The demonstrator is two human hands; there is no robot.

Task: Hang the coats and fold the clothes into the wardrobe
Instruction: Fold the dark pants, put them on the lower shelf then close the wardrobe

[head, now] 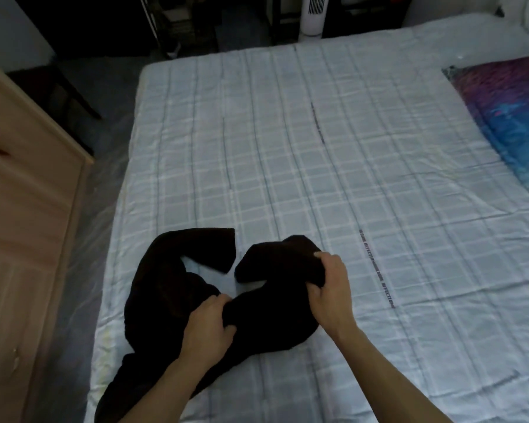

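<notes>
**Both hands gripping a black garment on the bed**

The left hand is clenched on the black garment near its middle, the fingers curled into the cloth and the thumb pressed down on a bunched fold. The right hand grasps the same garment farther from the person and to the right of the left hand; its fingers are curled over a gathered lump of the fabric, with the fingertips hooked over the far edge of that lump. Both forearms reach in from the near edge of the view.

The garment lies rumpled on the bed, spread mostly under and to the left of the hands. One dark limb of it loops out beyond the left hand and ends in a flat squared end, just apart from a second rounded end that lies right in front of the right hand. Between these two ends and the left hand, a small patch of bedding shows through. Another part trails back past the left forearm toward the near left corner of the mattress. What kind of garment it is cannot be told.

The bed wears a pale checked cover. Well beyond the right hand, to the far right, lies a blue and purple cloth. Left of the left hand, beside the bed, stands a light wooden cabinet. Far beyond both hands, past the end of the bed, a white tower fan stands on the floor.
</notes>
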